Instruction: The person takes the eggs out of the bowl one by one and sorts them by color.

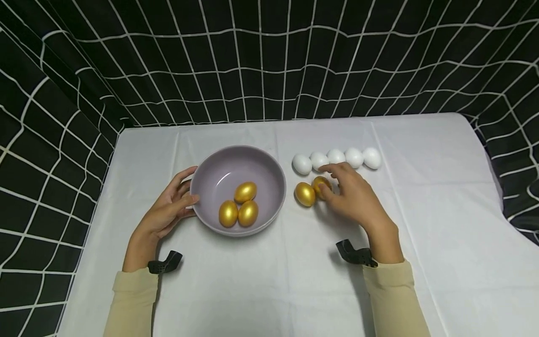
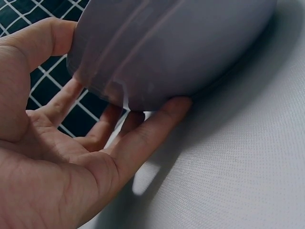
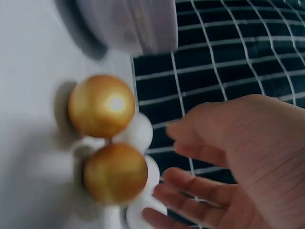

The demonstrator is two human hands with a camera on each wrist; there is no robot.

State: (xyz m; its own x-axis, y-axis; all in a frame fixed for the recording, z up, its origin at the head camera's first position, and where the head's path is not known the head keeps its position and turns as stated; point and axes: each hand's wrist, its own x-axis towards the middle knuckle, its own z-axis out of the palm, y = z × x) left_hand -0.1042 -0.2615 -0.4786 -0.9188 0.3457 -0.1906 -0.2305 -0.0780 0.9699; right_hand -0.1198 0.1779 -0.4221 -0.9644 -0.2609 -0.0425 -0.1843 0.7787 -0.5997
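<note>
Landmark: lavender bowl (image 1: 238, 161), resting on the white-covered desk (image 1: 269, 290).

Nearest, at the near-left wall of the bowl: left hand (image 1: 166, 213), grip cupped around the outside, thumb on the rim, fingers (image 2: 143, 138) curled under the lower wall and touching it.

Inside the bowl, toward its near side: three gold eggs (image 1: 238, 208), clustered and touching.

Just right of the bowl, on the desk: two gold eggs side by side. Nearer gold egg (image 1: 304, 194) lying free, close to the bowl. Farther gold egg (image 1: 319, 183) partly covered by the right hand (image 1: 351, 196); grip loosely spread, fingertips (image 3: 178, 131) at the egg, not closed around it. Actual contact with the egg: cannot tell.

Beyond the two gold eggs, right of the bowl's far side: row of five white eggs (image 1: 337, 158).

Farthest, behind the desk: black curtain with white grid lines (image 1: 269, 61).
</note>
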